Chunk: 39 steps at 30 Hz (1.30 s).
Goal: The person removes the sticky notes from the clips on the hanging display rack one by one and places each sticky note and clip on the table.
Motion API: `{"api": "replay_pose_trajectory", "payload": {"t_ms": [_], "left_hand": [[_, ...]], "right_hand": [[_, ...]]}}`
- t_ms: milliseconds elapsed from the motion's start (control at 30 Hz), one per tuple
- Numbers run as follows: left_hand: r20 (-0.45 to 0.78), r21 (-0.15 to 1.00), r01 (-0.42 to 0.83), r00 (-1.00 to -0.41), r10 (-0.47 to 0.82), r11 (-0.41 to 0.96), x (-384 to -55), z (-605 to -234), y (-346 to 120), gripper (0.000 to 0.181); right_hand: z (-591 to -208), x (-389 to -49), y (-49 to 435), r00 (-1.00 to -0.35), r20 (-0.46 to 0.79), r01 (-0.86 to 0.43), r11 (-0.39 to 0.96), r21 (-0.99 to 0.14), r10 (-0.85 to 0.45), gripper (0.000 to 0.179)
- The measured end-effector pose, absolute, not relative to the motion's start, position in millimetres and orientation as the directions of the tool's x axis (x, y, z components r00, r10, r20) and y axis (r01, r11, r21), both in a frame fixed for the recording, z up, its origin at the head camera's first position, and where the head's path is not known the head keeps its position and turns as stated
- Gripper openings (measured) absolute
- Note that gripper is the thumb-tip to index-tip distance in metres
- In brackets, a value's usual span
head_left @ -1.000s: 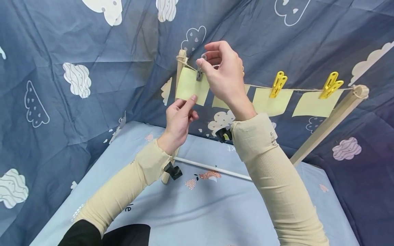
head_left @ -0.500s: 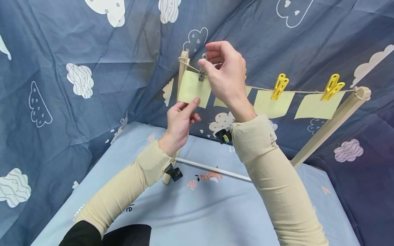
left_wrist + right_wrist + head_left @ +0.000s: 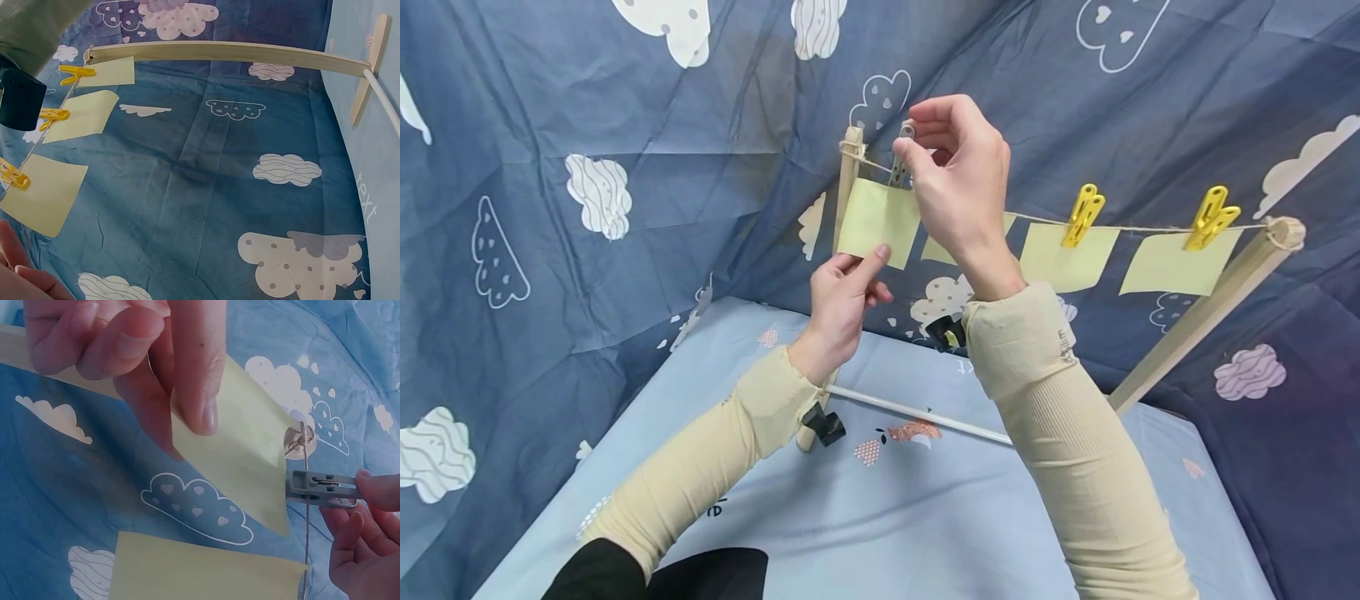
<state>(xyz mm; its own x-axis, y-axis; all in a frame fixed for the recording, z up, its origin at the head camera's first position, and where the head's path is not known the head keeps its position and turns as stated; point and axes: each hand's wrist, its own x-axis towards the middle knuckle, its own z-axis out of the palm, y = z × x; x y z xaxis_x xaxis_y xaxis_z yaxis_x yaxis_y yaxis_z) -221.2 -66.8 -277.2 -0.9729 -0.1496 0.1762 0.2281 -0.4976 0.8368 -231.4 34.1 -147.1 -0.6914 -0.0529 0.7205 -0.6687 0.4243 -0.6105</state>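
Note:
My left hand pinches the lower edge of a pale yellow sticky note, thumb in front. Above it, my right hand squeezes a grey clothespin between thumb and fingers. In the right wrist view the clothespin lies across the string, its tips right at the note's top edge. The left hand shows only in the bottom left corner of the left wrist view.
Yellow clothespins hold more notes on the string to the right; one is partly behind my right hand. Wooden posts carry the string's ends. A white rod runs low between them, over a light blue sheet.
The clothespin has risen from overlapping the note's front to its top edge, moving slightly right with my right hand. My left hand keeps its pinch on the note.

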Motion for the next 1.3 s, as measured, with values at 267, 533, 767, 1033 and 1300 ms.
{"api": "replay_pose_trajectory", "payload": {"t_ms": [267,533,767,1033,1300], "left_hand": [[0.168,0.848,0.218,-0.975,-0.145,-0.484,-219.0,-278.0,-67.6,0.009],[0.175,0.844,0.227,-0.973,-0.151,-0.486,-220.1,-277.8,-67.6,0.010],[0.171,0.845,0.223,-0.974,-0.149,-0.486,-219.7,-279.2,-67.2,0.009],[0.178,0.848,0.228,-0.973,-0.148,-0.478,-219.1,-278.9,-68.3,0.010],[0.196,0.848,0.246,-0.969,-0.153,-0.469,-218.3,-277.5,-70.3,0.010]], "right_hand": [[-145.3,-230.8,33.1,-0.677,0.735,-0.689,0.386,-0.614,-0.039,0.022],[-145.6,-231.2,33.2,-0.658,0.751,-0.705,0.398,-0.586,-0.060,0.022],[-145.7,-230.5,35.1,-0.635,0.770,-0.727,0.387,-0.568,-0.062,0.021],[-145.8,-229.6,35.8,-0.625,0.779,-0.739,0.364,-0.567,-0.053,0.020],[-140.7,-222.5,34.1,-0.618,0.786,-0.751,0.321,-0.578,-0.031,0.020]]}}
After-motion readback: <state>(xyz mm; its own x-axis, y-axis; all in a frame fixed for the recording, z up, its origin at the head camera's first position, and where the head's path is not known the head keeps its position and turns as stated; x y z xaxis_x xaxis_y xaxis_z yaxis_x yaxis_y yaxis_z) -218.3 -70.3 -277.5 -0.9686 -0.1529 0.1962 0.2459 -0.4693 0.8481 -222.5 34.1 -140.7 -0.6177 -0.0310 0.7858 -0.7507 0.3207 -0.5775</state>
